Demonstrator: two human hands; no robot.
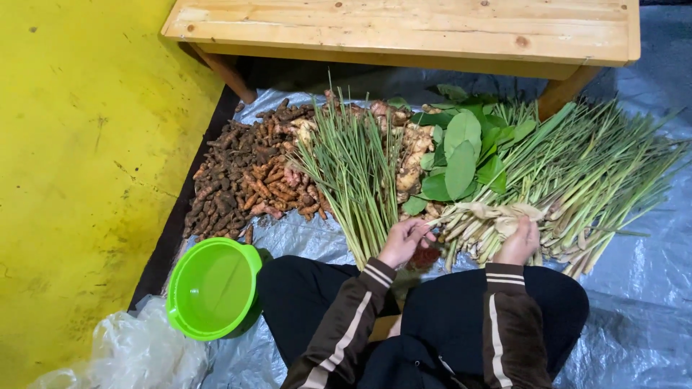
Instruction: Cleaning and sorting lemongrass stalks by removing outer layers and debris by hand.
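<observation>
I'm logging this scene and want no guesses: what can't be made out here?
- Head view: what the left hand pinches, hidden by its fingers.
- Right hand palm side, pressed onto the lemongrass stalks.
- Plastic bag, cut off by the bottom edge.
- Wooden bench, cut off at the top.

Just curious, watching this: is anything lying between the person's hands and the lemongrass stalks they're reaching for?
Nothing visible. The right hand already rests on the root ends of the lemongrass pile, and the left hand touches the smaller lemongrass bunch beside it.
</observation>
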